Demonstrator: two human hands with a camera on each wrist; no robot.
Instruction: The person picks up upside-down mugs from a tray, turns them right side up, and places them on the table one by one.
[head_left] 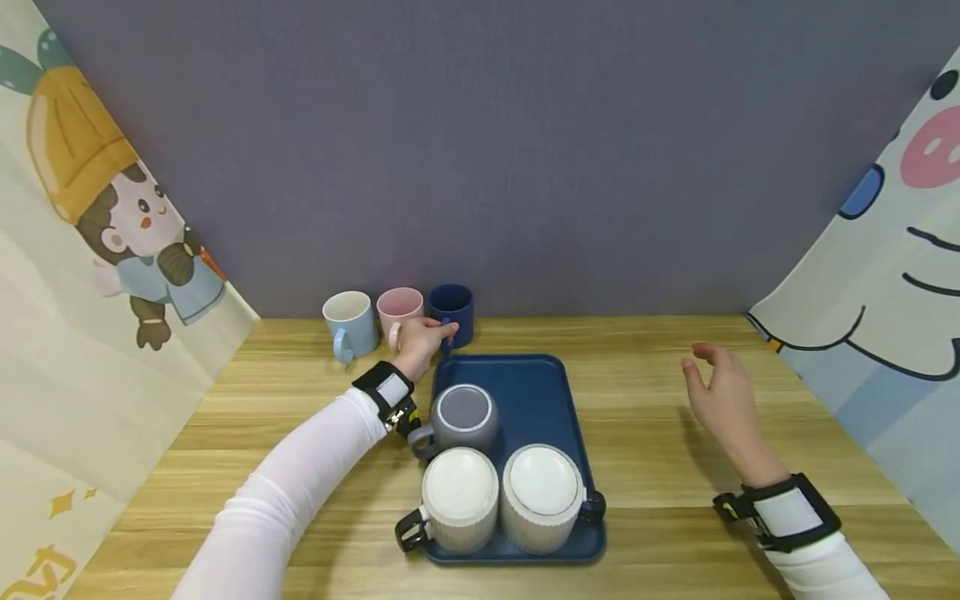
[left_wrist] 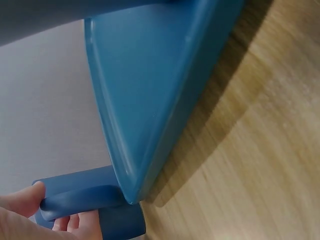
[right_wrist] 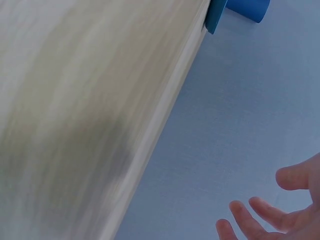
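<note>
At the back of the table stands an upright navy mug (head_left: pixel 457 302). My left hand (head_left: pixel 420 343) holds it by its handle (left_wrist: pixel 82 200), fingers hooked through the loop and thumb on the outer side, as the left wrist view shows. Just left of it are a pink mug (head_left: pixel 397 303), partly behind my hand, and a light blue mug (head_left: pixel 360 327), both upright. My right hand (head_left: pixel 723 404) hovers over the right part of the table, fingers loosely bent, holding nothing. Below the navy mug lies a dark blue tray (head_left: pixel 528 383).
On the tray, a grey mug (head_left: pixel 467 412) sits upside down behind two ribbed cream mugs (head_left: pixel 460 487) with black handles, also upside down. A grey wall panel (head_left: pixel 525 167) rises along the table's back edge. Printed curtains (head_left: pixel 67 333) hang at both sides.
</note>
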